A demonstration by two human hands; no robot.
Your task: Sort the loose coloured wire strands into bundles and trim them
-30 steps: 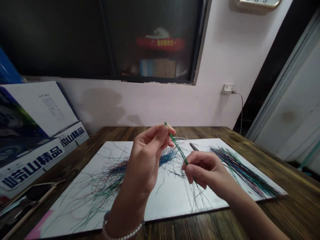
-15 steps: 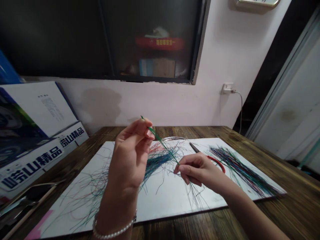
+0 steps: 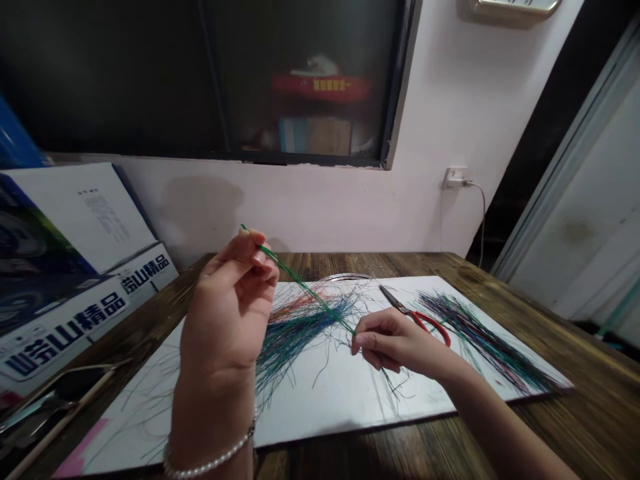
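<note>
While the fingers of the left hand [image 3: 225, 313] pinch the upper end of a thin green strand [image 3: 306, 291] and those of the right hand [image 3: 389, 341] pinch its lower end, it stretches taut above the white board [image 3: 350, 400] in the middle of the counter [image 3: 590, 427]. Pulled harder, it might snap or slip free (it looks hair-fine, glossy, straight).

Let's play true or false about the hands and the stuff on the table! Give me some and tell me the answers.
1. The left hand and the right hand both pinch one green strand. True.
2. The scissors have blue handles. False: the handles are red.
3. The scissors lie on the white board. True.
4. The bead bracelet is on the right wrist. False: it is on the left wrist.
</note>
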